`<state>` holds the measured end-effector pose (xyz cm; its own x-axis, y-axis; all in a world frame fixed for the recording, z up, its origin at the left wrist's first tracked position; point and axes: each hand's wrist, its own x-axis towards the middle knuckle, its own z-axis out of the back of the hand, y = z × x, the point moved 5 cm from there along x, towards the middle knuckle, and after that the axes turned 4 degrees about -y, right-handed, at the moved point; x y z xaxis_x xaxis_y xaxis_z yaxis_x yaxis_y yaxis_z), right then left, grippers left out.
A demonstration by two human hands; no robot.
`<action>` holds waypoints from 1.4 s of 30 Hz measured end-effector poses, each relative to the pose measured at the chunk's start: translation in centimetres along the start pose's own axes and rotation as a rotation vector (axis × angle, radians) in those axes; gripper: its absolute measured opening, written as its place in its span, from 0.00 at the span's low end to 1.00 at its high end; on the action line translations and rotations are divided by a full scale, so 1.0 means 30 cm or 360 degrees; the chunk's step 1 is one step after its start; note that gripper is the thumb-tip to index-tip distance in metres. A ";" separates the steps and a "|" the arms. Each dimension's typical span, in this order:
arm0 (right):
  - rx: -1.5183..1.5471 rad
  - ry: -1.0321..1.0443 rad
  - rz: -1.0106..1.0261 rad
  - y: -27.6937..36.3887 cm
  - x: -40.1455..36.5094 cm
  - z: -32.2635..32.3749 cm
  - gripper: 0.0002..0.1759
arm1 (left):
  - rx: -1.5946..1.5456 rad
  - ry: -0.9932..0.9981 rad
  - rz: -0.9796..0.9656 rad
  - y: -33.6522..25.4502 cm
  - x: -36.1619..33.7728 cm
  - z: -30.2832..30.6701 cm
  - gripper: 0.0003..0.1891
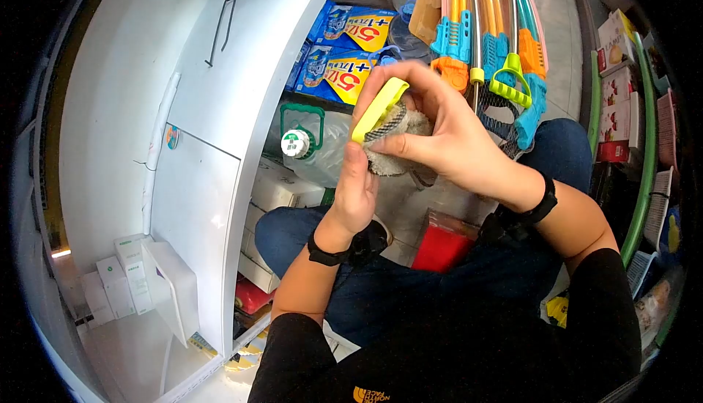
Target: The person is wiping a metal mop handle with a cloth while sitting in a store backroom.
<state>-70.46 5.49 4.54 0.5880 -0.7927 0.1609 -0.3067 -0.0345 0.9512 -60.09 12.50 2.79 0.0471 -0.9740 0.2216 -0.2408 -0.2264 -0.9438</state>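
A grey fuzzy cloth [407,130] with dark striped edging is held up in front of me, between both hands. Along its upper left side runs a yellow-green strip [380,109] that looks like plastic. My right hand [458,143] is closed round the cloth, its thumb pressed on the pile and its fingers curled over the far side. From below left, my left hand [355,196] grips the lower end of the strip and cloth, with most of its fingers hidden behind. Both wrists wear black bands.
Left of my hands, a large clear bottle [326,143] with a green handle stands by blue-and-yellow packs [344,66]. Colourful plastic toys [494,47] lie ahead. A red box [444,242] sits between my knees. A white cabinet [209,132] borders the left; stocked shelves [622,102] line the right.
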 end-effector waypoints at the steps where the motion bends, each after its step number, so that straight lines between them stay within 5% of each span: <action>1: 0.0044 0.0081 -0.0090 -0.002 0.007 0.003 0.33 | -0.0005 -0.0047 -0.0047 0.012 0.001 0.007 0.44; 9: 0.0241 -0.0027 -0.0294 0.006 -0.011 0.000 0.22 | 0.0406 -0.0040 -0.0134 0.010 0.002 0.002 0.49; 13: 0.0058 -0.0251 -0.0024 -0.006 -0.033 -0.009 0.19 | 0.0550 -0.0009 -0.0277 0.003 0.001 -0.021 0.42; 16: -0.0534 -0.0394 0.0332 0.005 -0.027 0.018 0.20 | 0.0473 -0.0006 -0.0110 0.004 0.005 -0.036 0.50; 20: -0.0276 -0.0211 0.0235 -0.041 0.016 0.049 0.15 | 0.0126 -0.0311 -0.0042 0.001 0.022 -0.003 0.48; 22: 0.0318 -0.0232 -0.0050 -0.076 0.042 0.078 0.14 | -0.0069 -0.0243 -0.0041 0.012 0.031 0.063 0.45; 25: 0.0199 -0.0389 -0.0037 -0.045 0.054 0.106 0.12 | -0.0174 -0.0222 -0.0022 0.009 0.026 0.122 0.43; 29: -0.0380 -0.0064 -0.0068 -0.046 0.035 0.101 0.15 | -0.0134 -0.0285 -0.0056 0.008 0.026 0.136 0.42; 33: -0.0112 -0.0152 -0.0154 -0.027 0.022 0.083 0.15 | -0.0103 -0.0249 -0.0077 0.008 0.027 0.129 0.40; 36: -0.0361 -0.0269 0.0491 0.026 0.038 0.077 0.13 | -0.0043 -0.0167 -0.0077 0.032 0.019 0.145 0.42; 37: -0.0300 -0.0161 0.0337 0.052 0.014 0.057 0.11 | 0.0019 -0.0212 -0.0083 0.031 0.018 0.141 0.42; 42: -0.1022 -0.0013 0.0982 0.088 -0.016 0.004 0.13 | 0.0195 -0.0258 -0.0098 0.002 0.024 0.084 0.46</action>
<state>-71.64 5.72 6.96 0.4506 -0.5618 0.6938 -0.0870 0.7458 0.6604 -57.63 11.77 2.28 0.2156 -0.9448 0.2467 -0.1136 -0.2752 -0.9547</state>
